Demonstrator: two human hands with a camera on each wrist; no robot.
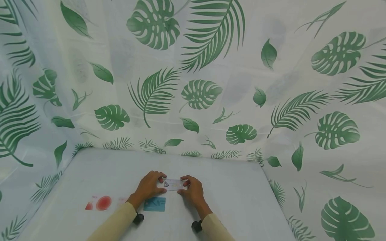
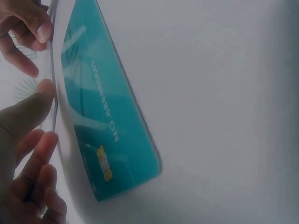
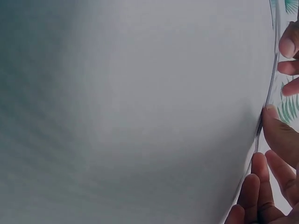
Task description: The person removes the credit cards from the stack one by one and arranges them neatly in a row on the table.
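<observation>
A small pale card (image 1: 173,185) with a printed picture at its left end lies between my two hands, just above or on the white table. My left hand (image 1: 149,185) pinches its left end between thumb and fingers. At the opposite end, the right hand (image 1: 194,190) grips it the same way. Both wrist views show the card nearly edge-on, as a thin dark line, so its printed face is hidden there. Close below the left hand lies a teal card (image 2: 105,112) with a number and a gold chip, reading "VIP" in the head view.
Left of the left wrist, a white card with red shapes (image 1: 104,203) lies on the white table (image 1: 238,197). A faint pinkish card (image 1: 122,201) is partly covered by the left forearm. Leaf-printed white curtains (image 1: 217,134) enclose the table at the back and sides.
</observation>
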